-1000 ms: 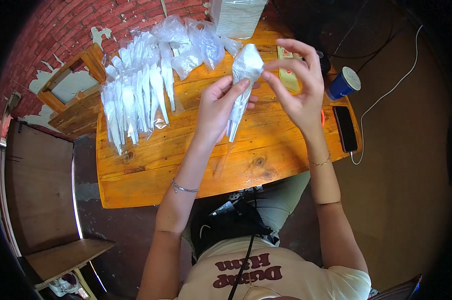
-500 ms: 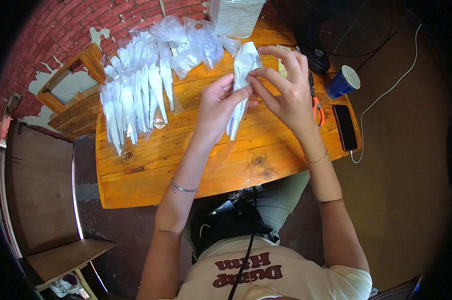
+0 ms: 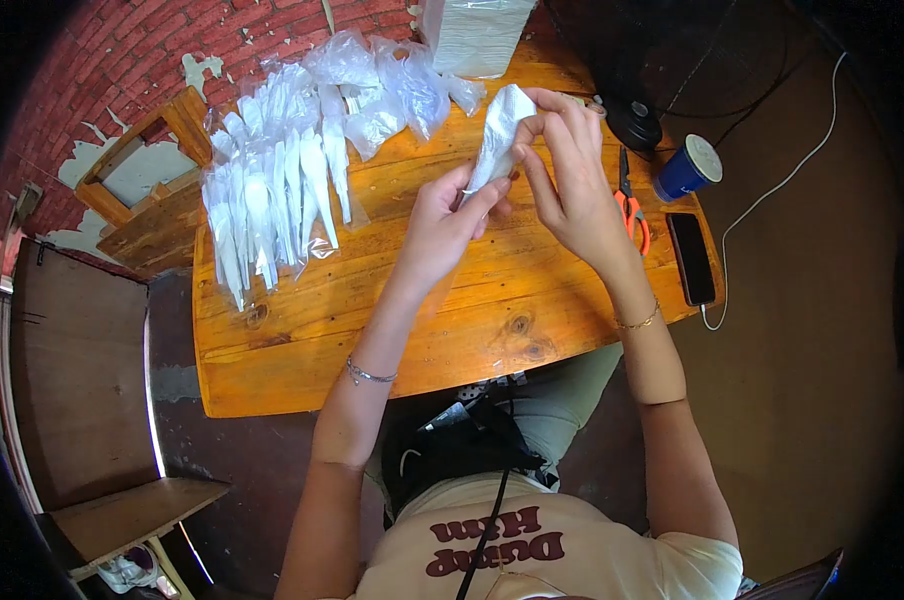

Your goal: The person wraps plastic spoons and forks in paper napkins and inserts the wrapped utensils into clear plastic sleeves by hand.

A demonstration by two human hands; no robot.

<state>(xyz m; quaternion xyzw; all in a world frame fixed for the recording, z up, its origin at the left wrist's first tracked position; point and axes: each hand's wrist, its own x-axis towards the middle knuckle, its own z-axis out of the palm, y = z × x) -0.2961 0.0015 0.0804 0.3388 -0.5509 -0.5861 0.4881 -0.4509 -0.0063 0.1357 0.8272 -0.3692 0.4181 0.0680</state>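
Note:
A white paper napkin (image 3: 500, 138), folded into a narrow roll, is held up over the table at a slant. My left hand (image 3: 452, 215) grips its lower end between thumb and fingers, hiding that part. At the upper right edge, my right hand (image 3: 570, 165) pinches the napkin with thumb and fingertips. The white handles of the cutlery it wraps do not show now. To the left lie several napkin-wrapped cutlery packs (image 3: 272, 185) in clear plastic sleeves, side by side in overlapping rows.
Crumpled clear plastic bags (image 3: 407, 85) and a stack of white napkins (image 3: 477, 35) are at the back. On the right are orange-handled scissors (image 3: 632, 215), a blue cup (image 3: 687, 168) and a phone (image 3: 690, 258) on a white cable. The wooden table (image 3: 372, 340) ends before my lap.
The napkin roll has tilted further to the right, and its lower handles have gone out of sight. My right hand has shifted slightly right, at the napkin's upper edge.

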